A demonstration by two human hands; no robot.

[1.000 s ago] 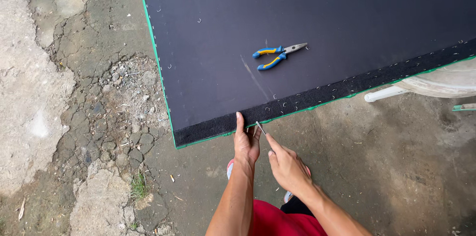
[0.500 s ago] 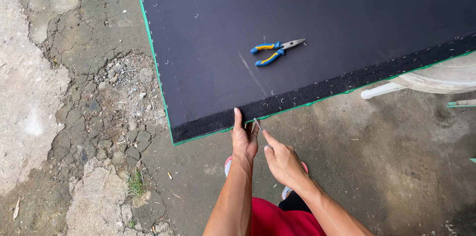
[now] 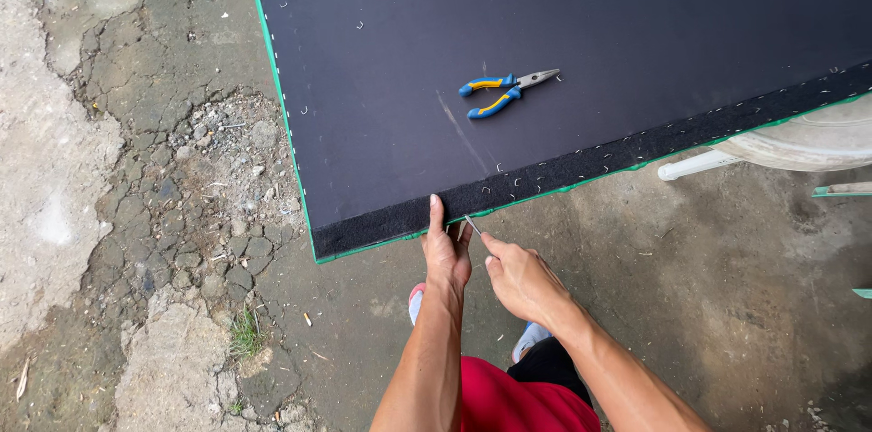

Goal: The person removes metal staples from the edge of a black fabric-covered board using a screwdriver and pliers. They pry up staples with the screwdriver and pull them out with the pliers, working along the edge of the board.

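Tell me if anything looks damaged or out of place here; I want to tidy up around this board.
Loose staples stick up crookedly along the fuzzy black strip at the dark board's near edge. Blue-and-yellow pliers lie loose on the board. The ground left of it is cracked and crumbling.

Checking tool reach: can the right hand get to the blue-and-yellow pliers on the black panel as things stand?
Probably yes. The pliers lie in the open on the black panel, nothing between them and the right hand, though it pinches a thin metal tool at the near edge.
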